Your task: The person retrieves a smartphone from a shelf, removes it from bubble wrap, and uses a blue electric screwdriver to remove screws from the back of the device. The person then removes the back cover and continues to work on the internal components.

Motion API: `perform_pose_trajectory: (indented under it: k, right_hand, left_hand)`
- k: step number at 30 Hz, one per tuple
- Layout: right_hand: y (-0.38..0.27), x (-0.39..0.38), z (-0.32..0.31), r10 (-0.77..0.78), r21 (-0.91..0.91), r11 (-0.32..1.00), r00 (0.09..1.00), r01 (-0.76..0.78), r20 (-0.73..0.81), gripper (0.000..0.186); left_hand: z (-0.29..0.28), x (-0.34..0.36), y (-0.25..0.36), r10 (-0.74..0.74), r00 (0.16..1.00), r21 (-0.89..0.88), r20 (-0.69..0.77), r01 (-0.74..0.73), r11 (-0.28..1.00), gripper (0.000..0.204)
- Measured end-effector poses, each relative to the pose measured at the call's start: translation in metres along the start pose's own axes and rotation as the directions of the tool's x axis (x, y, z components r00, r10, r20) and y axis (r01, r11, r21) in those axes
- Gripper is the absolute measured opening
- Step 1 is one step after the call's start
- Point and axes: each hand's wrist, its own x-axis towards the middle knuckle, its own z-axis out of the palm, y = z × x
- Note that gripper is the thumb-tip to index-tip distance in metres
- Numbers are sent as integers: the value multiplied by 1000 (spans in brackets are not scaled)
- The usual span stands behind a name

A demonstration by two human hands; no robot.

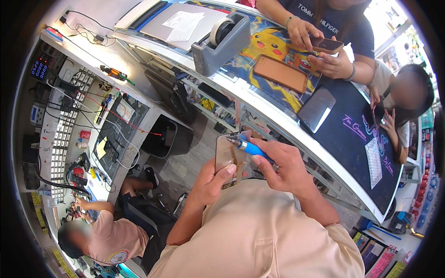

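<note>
In front of my chest, my left hand (212, 184) grips a smartphone (224, 155) by its lower left side, thumb across its face. The phone stands tilted, with a shiny grey, reflective surface toward me. My right hand (288, 167) is closed around a blue-handled screwdriver (252, 148), thumb and forefinger along the handle. Its metal tip points left, at the upper part of the phone; whether it touches is too small to tell. My right fingers partly hide the phone's right side.
A glass counter (241, 92) ahead bears a tape dispenser (220, 44), an orange-brown phone case (280, 74) and a dark tablet-like slab (317, 110). Two people stand across it, one holding a phone (326, 45). At left, a person sits by a cluttered workbench (99, 153); a black bin (167, 136) stands beside it.
</note>
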Motion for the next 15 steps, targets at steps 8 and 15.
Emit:
perform_pose_trajectory:
  k: [8, 15]
  right_hand:
    - [-2, -1, -1, 9, -25, 1000, 1000, -9, 9, 34]
    - [-3, -2, -2, 11, -39, 999, 1000, -10, 16, 34]
  left_hand:
    - [8, 0, 1, -34, 997, -9, -72, 33, 999, 57]
    - [3, 0, 0, 7, 1000, -22, 12, -6, 1000, 51]
